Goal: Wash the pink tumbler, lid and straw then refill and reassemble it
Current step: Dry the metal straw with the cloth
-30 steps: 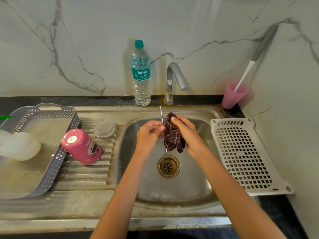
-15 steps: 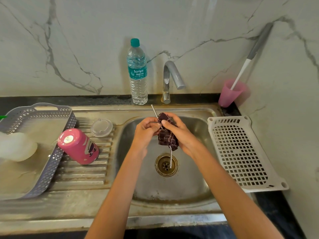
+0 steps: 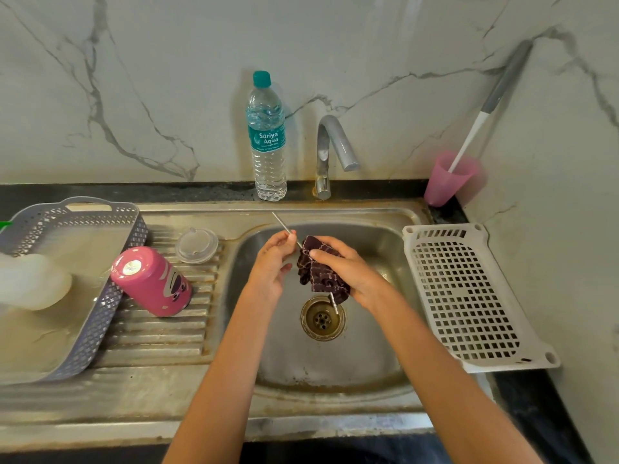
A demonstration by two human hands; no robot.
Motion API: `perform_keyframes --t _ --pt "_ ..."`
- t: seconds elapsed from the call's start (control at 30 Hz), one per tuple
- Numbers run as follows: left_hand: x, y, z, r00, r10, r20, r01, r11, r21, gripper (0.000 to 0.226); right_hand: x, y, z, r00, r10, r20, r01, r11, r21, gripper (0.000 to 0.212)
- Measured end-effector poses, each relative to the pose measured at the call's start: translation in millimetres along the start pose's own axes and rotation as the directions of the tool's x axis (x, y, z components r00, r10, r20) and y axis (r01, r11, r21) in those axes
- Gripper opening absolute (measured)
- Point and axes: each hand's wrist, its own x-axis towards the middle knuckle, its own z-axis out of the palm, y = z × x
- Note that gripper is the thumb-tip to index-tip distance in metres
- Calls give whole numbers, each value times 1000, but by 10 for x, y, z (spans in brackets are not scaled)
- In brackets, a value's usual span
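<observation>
**Straw held over the sink, cloth wrapped round it**

The left hand (image 3: 273,262) pinches the upper part of the thin metal straw (image 3: 281,223) between thumb and fingertips. The straw slants from far left to near right above the sink (image 3: 368,363). The right hand (image 3: 348,269) grips a dark patterned cloth (image 3: 316,272) folded round the straw's middle. The straw's lower end pokes out beneath the cloth, over the drain (image 3: 322,318). The two hands are just beside each other.

Left of the hands, the pink tumbler (image 3: 152,281) lies tilted on the ribbed draining board, its base against a grey basket (image 3: 134,236). The clear lid (image 3: 197,244) lies flat just beyond it. A water bottle (image 3: 267,139) stands at the far edge, left of the tap (image 3: 331,142). A white slotted tray (image 3: 469,296) lies to the right of the sink.
</observation>
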Motion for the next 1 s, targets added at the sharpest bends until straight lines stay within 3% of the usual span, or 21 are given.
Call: perform_keyframes --t 0.2,0.4,0.53,0.67,0.87,1.0 --pt "51 50 -15 988 -153 -13 142 940 -310 11 -44 26 13 998 -70 7 70 967 -244 30" --pt "85 59 -43 978 -203 -55 172 920 -352 10 -121 179 29 994 -107 19 108 958 -265 32" --pt "98 160 -104 980 -176 -98 121 905 -408 13 -198 322 -21 995 -32 96 59 954 -293 37" --pt "76 415 -205 994 -39 -100 9 959 -282 8 -223 542 -115 999 24 49 -3 921 -390 39" --pt "-7 272 -101 999 -30 -35 24 990 -141 9 -150 420 -7 958 -279 -65 218 857 -466 36" --pt "-48 68 8 999 -28 -19 27 996 -80 11 -70 372 142 902 -410 -138 275 790 -548 35"
